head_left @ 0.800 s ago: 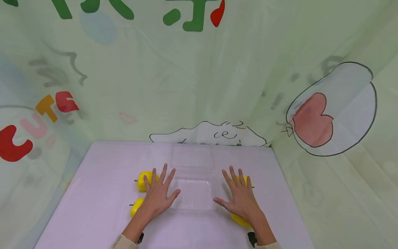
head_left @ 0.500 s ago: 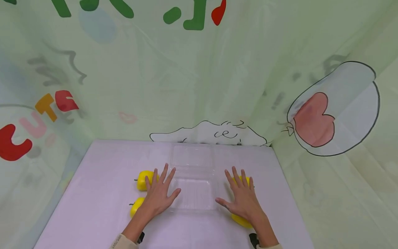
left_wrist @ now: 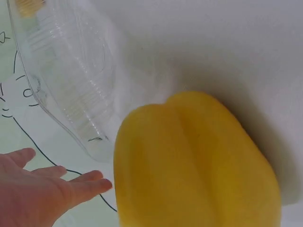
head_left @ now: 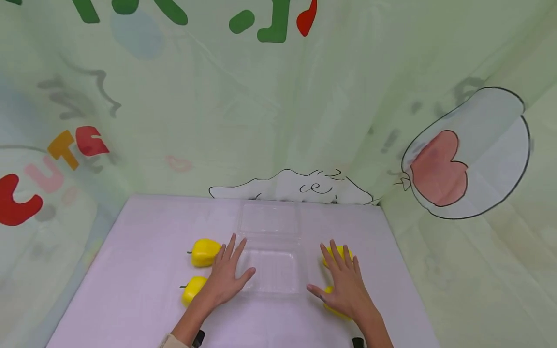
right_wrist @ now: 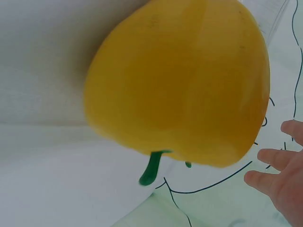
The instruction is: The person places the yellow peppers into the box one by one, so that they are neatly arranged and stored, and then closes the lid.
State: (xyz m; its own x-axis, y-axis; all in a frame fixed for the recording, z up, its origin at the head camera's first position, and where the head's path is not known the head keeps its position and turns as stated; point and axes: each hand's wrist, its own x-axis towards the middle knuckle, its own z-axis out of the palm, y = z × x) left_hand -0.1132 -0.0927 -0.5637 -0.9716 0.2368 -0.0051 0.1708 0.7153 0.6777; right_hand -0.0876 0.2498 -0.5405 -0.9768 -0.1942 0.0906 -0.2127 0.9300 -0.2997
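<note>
In the head view my left hand [head_left: 227, 278] hovers with straight, spread fingers between two yellow bell peppers and a clear plastic container [head_left: 272, 293]. The far left pepper [head_left: 204, 252] shows almost whole, the near left one [head_left: 191, 291] lies partly behind my hand and wrist. My right hand [head_left: 344, 287], also spread, overlaps the far right pepper [head_left: 340, 251] and the near right pepper [head_left: 336, 311]. Neither hand holds anything. A yellow pepper [left_wrist: 194, 165] fills much of the left wrist view; another, green-stemmed pepper [right_wrist: 180, 85] fills the right wrist view.
The container's hinged lid [head_left: 270, 217] lies folded back toward the rear edge of the pale table [head_left: 130, 270]. Printed curtain-like sheets [head_left: 261, 111] enclose the back and both sides. A black wrist strap piece [head_left: 198, 338] shows at the left cuff.
Both hands have drawn slightly back toward the body, the right one also a little to the right. More of the left peppers shows beside the left hand. The container has stayed put.
</note>
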